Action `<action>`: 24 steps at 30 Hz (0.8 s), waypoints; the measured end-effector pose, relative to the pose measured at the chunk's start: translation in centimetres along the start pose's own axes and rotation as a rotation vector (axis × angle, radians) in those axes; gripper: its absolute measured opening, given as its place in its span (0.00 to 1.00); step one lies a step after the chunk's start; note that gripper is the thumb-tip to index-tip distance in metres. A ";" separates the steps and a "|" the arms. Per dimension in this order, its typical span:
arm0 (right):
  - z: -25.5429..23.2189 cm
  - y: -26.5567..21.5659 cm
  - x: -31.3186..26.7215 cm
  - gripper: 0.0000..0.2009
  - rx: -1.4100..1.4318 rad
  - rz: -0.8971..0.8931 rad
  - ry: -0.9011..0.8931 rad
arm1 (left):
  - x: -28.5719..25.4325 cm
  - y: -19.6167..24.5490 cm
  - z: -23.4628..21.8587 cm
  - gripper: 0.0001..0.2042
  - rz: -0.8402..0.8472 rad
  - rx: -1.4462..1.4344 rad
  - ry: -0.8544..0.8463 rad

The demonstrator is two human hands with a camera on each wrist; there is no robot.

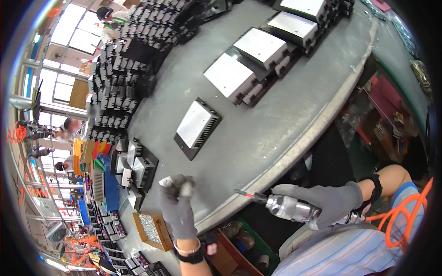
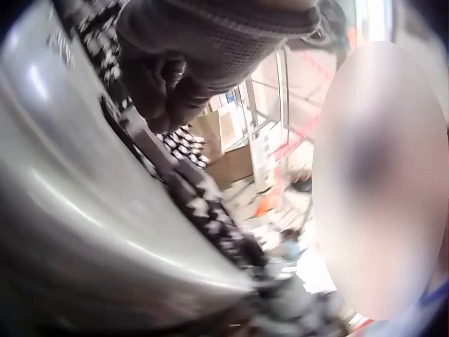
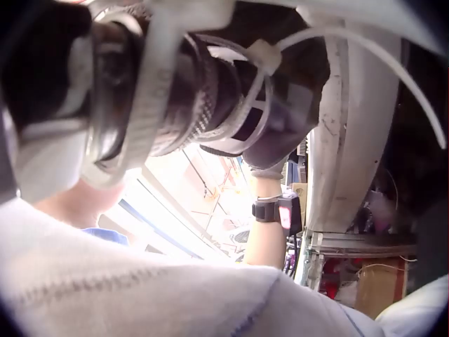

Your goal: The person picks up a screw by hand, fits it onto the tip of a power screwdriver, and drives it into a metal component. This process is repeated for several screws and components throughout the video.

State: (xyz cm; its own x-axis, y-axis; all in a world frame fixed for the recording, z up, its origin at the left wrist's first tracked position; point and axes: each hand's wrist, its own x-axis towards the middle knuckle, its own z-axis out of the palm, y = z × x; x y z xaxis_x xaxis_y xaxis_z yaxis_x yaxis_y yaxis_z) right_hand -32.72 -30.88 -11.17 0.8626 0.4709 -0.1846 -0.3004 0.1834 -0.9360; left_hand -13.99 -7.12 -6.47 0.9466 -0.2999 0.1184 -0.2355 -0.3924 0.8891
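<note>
My gloved right hand grips a silver pneumatic screwdriver by its body. The bit points left over the table's front edge. The right wrist view shows the screwdriver's barrel large and close, with a cable tie around it. Over the table, my gloved left hand has its fingers curled together. A small shiny piece shows between those fingers in the left wrist view, too blurred to name. Beyond the left hand lies a finned heat-sink housing, its pale flat face up.
An open cardboard box of small metal screws sits beside the left forearm. More heat-sink housings line the table's back right. Stacked black parts fill the far left. An orange air hose coils by the right arm.
</note>
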 end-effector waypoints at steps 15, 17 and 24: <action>-0.5 -3.7 0.7 0.46 -0.155 0.040 -0.097 | -2.9 1.5 2.8 0.16 -0.282 -0.430 -0.319; -0.6 -3.4 0.7 0.45 -0.138 0.044 -0.107 | -2.9 2.3 3.1 0.16 -0.270 -0.324 -0.246; -1.3 -1.9 0.6 0.50 0.481 0.011 -0.304 | -0.4 2.5 1.2 0.21 -0.328 -0.299 -0.623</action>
State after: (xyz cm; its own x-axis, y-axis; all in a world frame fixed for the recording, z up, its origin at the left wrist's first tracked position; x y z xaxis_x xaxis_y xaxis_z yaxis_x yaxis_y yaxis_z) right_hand -31.14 -32.06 -9.86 0.7240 0.6890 -0.0325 -0.5216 0.5161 -0.6794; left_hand -15.24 -8.99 -4.78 0.6376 -0.6787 -0.3645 0.1898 -0.3202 0.9282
